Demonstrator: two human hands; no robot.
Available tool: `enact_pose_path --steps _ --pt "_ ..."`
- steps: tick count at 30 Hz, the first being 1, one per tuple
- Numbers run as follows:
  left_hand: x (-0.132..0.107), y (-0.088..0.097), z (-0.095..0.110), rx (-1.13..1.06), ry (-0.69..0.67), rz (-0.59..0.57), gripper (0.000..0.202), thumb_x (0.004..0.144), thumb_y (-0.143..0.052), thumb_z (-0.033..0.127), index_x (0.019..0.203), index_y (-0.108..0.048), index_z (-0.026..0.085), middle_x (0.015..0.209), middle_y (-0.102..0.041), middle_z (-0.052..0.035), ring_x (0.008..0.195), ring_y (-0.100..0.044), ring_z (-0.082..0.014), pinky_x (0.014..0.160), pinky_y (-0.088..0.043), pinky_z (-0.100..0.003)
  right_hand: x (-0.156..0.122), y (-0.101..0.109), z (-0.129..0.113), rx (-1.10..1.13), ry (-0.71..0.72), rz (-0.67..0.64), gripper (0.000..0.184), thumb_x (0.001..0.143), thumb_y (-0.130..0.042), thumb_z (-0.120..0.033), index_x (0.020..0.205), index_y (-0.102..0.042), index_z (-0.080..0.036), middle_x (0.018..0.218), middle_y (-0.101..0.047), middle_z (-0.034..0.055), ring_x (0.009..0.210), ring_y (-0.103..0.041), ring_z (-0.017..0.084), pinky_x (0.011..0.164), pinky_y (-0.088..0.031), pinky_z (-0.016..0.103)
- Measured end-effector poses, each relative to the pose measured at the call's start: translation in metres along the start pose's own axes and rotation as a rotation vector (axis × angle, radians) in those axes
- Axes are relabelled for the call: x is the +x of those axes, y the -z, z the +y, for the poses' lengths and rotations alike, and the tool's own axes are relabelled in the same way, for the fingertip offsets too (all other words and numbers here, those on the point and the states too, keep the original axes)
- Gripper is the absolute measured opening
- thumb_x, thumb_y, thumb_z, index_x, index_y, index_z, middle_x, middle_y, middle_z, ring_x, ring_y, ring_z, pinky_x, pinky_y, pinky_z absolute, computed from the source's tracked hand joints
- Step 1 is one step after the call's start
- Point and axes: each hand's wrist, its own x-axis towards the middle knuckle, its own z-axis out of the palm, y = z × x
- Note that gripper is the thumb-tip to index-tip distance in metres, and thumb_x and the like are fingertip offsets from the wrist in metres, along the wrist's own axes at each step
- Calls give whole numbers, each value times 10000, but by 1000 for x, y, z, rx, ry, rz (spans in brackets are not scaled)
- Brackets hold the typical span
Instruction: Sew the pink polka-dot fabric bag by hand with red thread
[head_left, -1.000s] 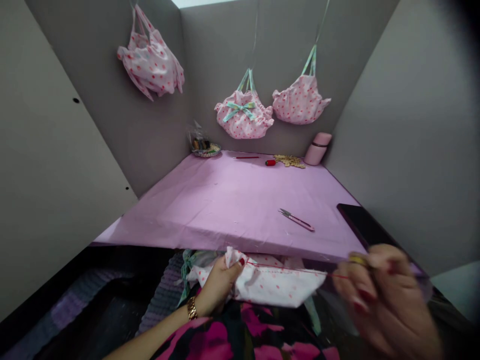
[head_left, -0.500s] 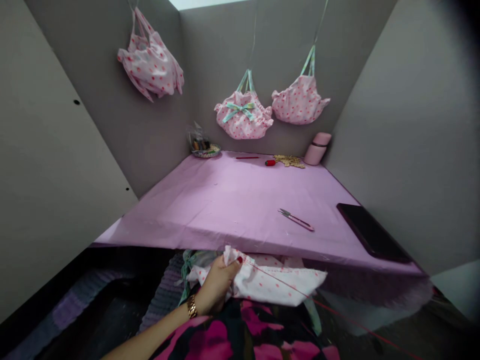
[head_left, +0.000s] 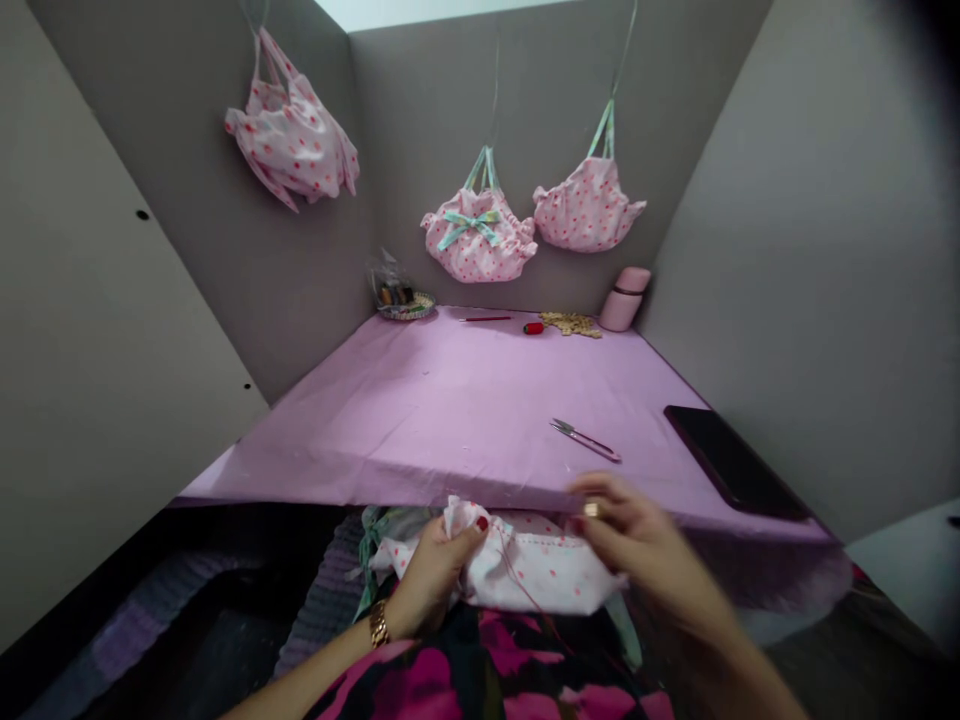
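Observation:
My left hand [head_left: 442, 555], with red nails and a gold bracelet, pinches the gathered left end of a white cloth piece with pink dots [head_left: 551, 578] just below the table's front edge. A row of red stitches runs along the cloth's upper edge. Red thread [head_left: 517, 575] comes out near my left thumb and hangs slack over the cloth. Over the cloth's right end is my right hand [head_left: 626, 530], smeared by motion, its fingers curled in and a gold band on one finger. What its fingertips hold is too small and blurred to make out. Green ties hang at the cloth's sides.
On the pink-covered table [head_left: 420, 410] lie thread snips [head_left: 585, 440], a dark phone [head_left: 731, 460], a red spool [head_left: 533, 328] and a thin red stick [head_left: 484, 319]. A pink flask [head_left: 625, 300] stands behind. Dotted cloth pieces [head_left: 480, 245] hang along the walls.
My right hand has come in from the right to the cloth. The red thread, taut toward the lower right before, now hangs slack. My left hand keeps its hold.

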Motion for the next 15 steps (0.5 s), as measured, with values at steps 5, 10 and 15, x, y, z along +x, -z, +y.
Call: enact_pose_path --steps 5,10,15 --pt "2 4 -4 -14 -16 14 192 664 -635 297 714 -578 120 618 -591 -17 530 -499 -106 544 -392 -222 24 -36 33 -24 -64 -261 189 753 -557 -323 750 -543 -135 564 -424 -35 476 -374 72 422 -277 169" --pt "3 3 -6 44 -37 20 231 653 -633 326 717 -599 107 631 -601 -27 576 -526 -130 590 -409 -236 19 -27 35 -86 -36 -192 237 766 -529 -336 647 -526 -132 578 -473 -12 533 -408 95 478 -302 181" --pt "2 -4 -3 22 -16 21 250 644 -633 344 714 -595 107 611 -613 -32 565 -550 -148 616 -429 -261 19 -25 35 -145 -20 -122 223 744 -551 -323 631 -537 -132 562 -469 -11 512 -395 96 460 -292 180"
